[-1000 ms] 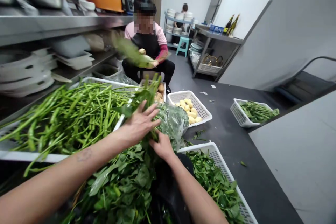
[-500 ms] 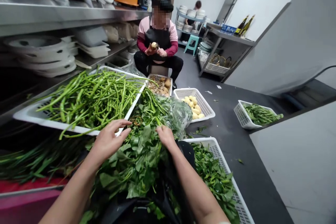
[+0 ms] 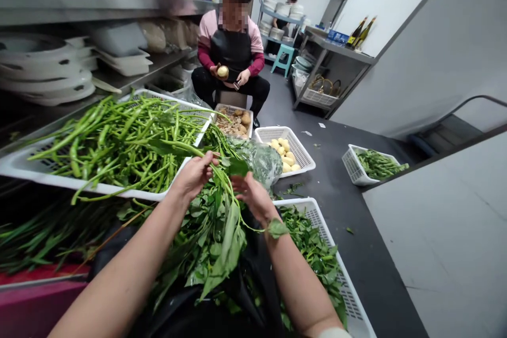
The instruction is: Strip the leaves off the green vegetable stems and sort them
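Pinched in my left hand point(image 3: 197, 173) is a long leafy green stalk point(image 3: 226, 182), its leaves hanging down over my lap. My right hand point(image 3: 253, 196) is beside that stalk with its fingers stretched out and apart, close to a dark green leaf point(image 3: 238, 166). Below both hands lies a pile of leafy greens point(image 3: 216, 245), partly over black material. To the left, a white basket point(image 3: 114, 188) is heaped with bare green stems point(image 3: 106, 140). By my right forearm stands another white basket point(image 3: 352, 296), full of loose leaves point(image 3: 312, 253).
Opposite sits a person point(image 3: 232, 45) holding a peeled potato point(image 3: 222, 72), with a basket of unpeeled potatoes and peelings point(image 3: 233, 120) in front. Peeled potatoes lie in a white basket point(image 3: 304, 156). A basket of green pods point(image 3: 376, 163) stands right. Steel shelving point(image 3: 130, 5) runs along the left.
My left hand has moved from open above the pile to holding a leafy stalk, now raised. My right hand has opened from its closed grip. The person opposite has lowered the potato.
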`<state>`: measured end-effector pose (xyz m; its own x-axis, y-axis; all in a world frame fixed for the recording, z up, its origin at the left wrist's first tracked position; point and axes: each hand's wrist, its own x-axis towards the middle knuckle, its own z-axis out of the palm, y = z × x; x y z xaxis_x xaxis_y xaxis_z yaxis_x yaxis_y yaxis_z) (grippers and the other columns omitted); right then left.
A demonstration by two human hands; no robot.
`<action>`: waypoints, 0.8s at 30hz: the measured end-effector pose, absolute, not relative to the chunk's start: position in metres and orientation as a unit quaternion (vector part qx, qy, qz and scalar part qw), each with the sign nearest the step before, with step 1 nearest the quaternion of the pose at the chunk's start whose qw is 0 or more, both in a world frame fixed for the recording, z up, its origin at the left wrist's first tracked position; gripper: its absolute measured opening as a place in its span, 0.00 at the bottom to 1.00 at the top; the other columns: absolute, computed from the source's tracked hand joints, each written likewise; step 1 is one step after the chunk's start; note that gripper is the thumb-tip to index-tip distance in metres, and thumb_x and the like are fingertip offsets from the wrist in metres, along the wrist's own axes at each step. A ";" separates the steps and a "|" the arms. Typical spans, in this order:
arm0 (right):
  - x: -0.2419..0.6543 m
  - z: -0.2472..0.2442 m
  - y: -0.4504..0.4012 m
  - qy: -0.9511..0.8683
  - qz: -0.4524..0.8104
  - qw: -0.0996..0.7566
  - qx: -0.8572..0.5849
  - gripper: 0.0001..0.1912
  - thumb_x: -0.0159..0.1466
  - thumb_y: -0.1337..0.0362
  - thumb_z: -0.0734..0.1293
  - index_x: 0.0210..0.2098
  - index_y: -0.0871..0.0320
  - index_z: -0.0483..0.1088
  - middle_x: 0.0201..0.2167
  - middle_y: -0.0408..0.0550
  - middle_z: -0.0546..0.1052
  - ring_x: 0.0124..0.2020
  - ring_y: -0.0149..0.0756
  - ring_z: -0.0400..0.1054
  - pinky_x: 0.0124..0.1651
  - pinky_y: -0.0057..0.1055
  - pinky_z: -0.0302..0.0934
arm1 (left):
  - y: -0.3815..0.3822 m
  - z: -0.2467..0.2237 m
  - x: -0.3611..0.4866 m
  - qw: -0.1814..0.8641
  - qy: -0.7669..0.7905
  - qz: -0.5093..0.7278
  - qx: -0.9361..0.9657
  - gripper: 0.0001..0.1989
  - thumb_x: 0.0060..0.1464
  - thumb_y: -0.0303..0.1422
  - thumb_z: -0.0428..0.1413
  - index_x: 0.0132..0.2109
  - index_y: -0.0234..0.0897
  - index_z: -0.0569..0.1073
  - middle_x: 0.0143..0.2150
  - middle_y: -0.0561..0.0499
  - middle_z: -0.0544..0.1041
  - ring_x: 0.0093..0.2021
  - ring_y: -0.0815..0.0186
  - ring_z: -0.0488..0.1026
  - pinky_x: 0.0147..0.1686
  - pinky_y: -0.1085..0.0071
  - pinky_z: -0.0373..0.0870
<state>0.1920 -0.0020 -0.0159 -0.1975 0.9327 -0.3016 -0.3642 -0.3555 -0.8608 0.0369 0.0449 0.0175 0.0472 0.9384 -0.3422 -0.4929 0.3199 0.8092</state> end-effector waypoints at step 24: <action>0.179 -0.002 -0.035 -0.688 0.306 0.349 -0.558 0.11 0.53 0.65 0.59 0.17 0.57 0.55 0.18 0.39 0.59 0.22 0.27 0.53 0.28 0.26 0.47 | 0.032 0.013 0.021 0.680 0.436 0.521 0.276 0.03 0.53 0.28 0.54 0.32 0.33 0.69 0.27 0.51 0.74 0.20 0.77 0.63 0.20 0.83 0.63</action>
